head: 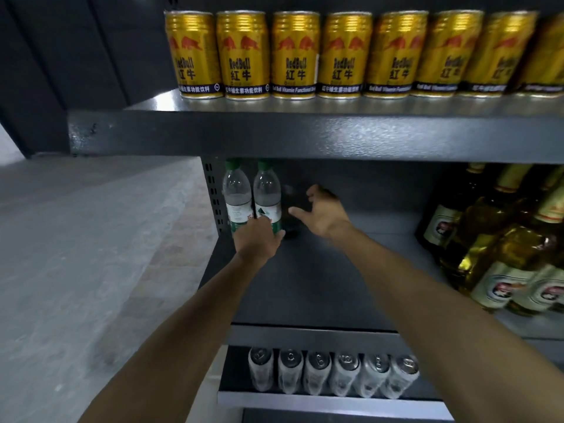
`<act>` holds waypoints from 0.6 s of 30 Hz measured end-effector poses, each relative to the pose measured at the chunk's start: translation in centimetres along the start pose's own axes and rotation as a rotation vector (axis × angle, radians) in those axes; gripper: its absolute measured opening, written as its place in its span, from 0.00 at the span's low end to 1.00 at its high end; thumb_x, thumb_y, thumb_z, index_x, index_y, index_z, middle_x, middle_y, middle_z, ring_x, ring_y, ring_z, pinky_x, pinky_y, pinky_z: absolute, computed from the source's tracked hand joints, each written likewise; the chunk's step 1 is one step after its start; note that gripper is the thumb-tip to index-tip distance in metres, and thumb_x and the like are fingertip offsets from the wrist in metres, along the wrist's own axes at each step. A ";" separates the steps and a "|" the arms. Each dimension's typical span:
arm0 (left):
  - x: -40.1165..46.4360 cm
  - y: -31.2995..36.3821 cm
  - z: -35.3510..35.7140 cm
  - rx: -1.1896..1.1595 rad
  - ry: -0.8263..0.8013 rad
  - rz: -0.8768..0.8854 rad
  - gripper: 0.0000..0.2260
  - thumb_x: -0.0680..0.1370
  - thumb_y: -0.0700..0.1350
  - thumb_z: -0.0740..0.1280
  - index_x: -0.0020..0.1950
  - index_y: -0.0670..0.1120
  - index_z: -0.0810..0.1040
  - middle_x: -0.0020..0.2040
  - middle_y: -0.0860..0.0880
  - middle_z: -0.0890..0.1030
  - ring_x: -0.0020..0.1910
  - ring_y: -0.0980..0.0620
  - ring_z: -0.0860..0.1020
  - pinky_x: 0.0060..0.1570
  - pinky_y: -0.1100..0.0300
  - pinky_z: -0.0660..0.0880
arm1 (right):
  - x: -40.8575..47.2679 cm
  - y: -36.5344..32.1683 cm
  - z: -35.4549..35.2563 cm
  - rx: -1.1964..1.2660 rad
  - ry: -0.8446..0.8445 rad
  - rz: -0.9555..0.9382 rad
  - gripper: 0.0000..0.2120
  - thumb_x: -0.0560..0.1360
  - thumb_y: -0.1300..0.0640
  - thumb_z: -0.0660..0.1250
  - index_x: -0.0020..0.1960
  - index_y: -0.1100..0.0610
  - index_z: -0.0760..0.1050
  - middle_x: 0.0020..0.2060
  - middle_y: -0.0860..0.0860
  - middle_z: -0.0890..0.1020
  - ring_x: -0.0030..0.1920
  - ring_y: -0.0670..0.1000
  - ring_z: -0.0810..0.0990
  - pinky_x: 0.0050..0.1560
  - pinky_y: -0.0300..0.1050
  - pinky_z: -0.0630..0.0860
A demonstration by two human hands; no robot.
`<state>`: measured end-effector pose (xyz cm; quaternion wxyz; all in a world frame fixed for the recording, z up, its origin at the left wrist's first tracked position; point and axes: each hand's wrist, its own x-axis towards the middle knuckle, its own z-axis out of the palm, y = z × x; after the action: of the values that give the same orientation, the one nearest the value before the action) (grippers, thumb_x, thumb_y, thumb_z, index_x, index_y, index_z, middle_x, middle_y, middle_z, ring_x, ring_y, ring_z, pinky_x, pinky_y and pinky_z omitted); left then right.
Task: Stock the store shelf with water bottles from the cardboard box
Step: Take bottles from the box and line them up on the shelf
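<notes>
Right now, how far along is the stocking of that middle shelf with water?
Just begun. Two water bottles stand upright at the far left of the middle shelf. The left hand grips the base of the right-hand bottle, apparently seating it; the right hand hovers open beside it, holding nothing. Most of the shelf up to the beer bottles remains unfilled. The cardboard box is out of view.

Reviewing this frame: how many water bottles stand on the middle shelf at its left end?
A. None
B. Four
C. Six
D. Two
D: two green-capped water bottles stand side by side at the left end of the middle shelf, the left hand at their bases and the right hand empty beside them.
</notes>
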<state>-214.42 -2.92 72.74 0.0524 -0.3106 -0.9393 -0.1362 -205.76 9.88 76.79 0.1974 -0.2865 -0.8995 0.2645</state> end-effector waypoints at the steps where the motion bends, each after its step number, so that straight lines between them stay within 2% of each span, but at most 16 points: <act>1: -0.5 0.6 -0.3 0.027 0.001 0.003 0.24 0.78 0.62 0.63 0.62 0.44 0.74 0.58 0.43 0.79 0.57 0.43 0.78 0.47 0.53 0.73 | -0.5 0.2 -0.8 0.001 0.002 -0.018 0.30 0.74 0.43 0.70 0.68 0.60 0.68 0.62 0.57 0.77 0.62 0.57 0.76 0.61 0.46 0.73; 4: -2.8 2.8 -1.1 0.070 -0.006 -0.011 0.25 0.79 0.62 0.61 0.64 0.44 0.73 0.60 0.42 0.78 0.59 0.42 0.78 0.48 0.53 0.72 | -2.7 1.2 -3.0 0.011 0.002 -0.069 0.26 0.76 0.45 0.69 0.66 0.59 0.70 0.59 0.57 0.79 0.59 0.57 0.78 0.60 0.49 0.75; 8: -7.2 5.9 -1.2 0.112 -0.030 -0.009 0.21 0.79 0.60 0.62 0.61 0.44 0.75 0.59 0.42 0.79 0.58 0.42 0.78 0.50 0.53 0.72 | -6.5 3.3 -5.2 0.098 -0.011 -0.077 0.20 0.75 0.46 0.71 0.59 0.57 0.72 0.48 0.52 0.81 0.52 0.54 0.80 0.57 0.50 0.77; 13: -11.9 9.3 -1.7 0.076 -0.139 -0.076 0.20 0.77 0.58 0.64 0.63 0.46 0.75 0.62 0.43 0.77 0.60 0.42 0.77 0.57 0.50 0.74 | -11.0 6.3 -7.9 0.060 -0.092 -0.074 0.19 0.75 0.43 0.69 0.56 0.55 0.71 0.49 0.53 0.81 0.52 0.55 0.79 0.56 0.53 0.78; 18: -15.5 11.0 -3.4 0.086 -0.119 -0.082 0.23 0.75 0.60 0.67 0.63 0.46 0.75 0.62 0.42 0.77 0.60 0.40 0.78 0.55 0.51 0.74 | -14.6 7.7 -11.0 0.124 -0.090 -0.007 0.15 0.74 0.42 0.69 0.50 0.51 0.70 0.50 0.54 0.81 0.52 0.55 0.79 0.55 0.49 0.77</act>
<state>-195.37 -4.22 75.58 0.0040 -0.2769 -0.9576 -0.0791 -185.96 10.20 77.87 0.1750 -0.2584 -0.8903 0.3317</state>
